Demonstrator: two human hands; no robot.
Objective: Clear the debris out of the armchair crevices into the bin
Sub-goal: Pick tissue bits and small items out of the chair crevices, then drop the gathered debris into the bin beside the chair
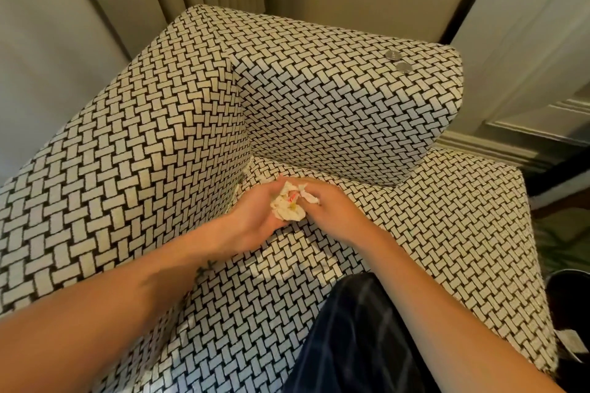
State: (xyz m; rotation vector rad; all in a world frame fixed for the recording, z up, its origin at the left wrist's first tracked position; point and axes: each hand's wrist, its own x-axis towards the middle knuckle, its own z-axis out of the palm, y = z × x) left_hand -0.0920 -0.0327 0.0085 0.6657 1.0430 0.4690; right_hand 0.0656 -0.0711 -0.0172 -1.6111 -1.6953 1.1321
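A black-and-white woven-pattern armchair (319, 99) fills the view. Over the seat, close to the back corner crevice (245, 175), my left hand (255, 220) lies palm up and cups a pile of crumpled white paper scraps (289, 206) with red and yellow bits. My right hand (332, 204) is right beside it, its fingertips pinching a white scrap (309, 196) at the pile's edge. More small bits of debris show along the crevice seam (265, 177). Two coins (397, 61) lie on top of the right armrest.
A dark round container (571, 293) stands on the floor at the right edge, only partly in view. My knee in dark checked trousers (360, 338) rests against the seat front. Curtains and a wall stand behind the chair; a skirting board and door frame are at the right.
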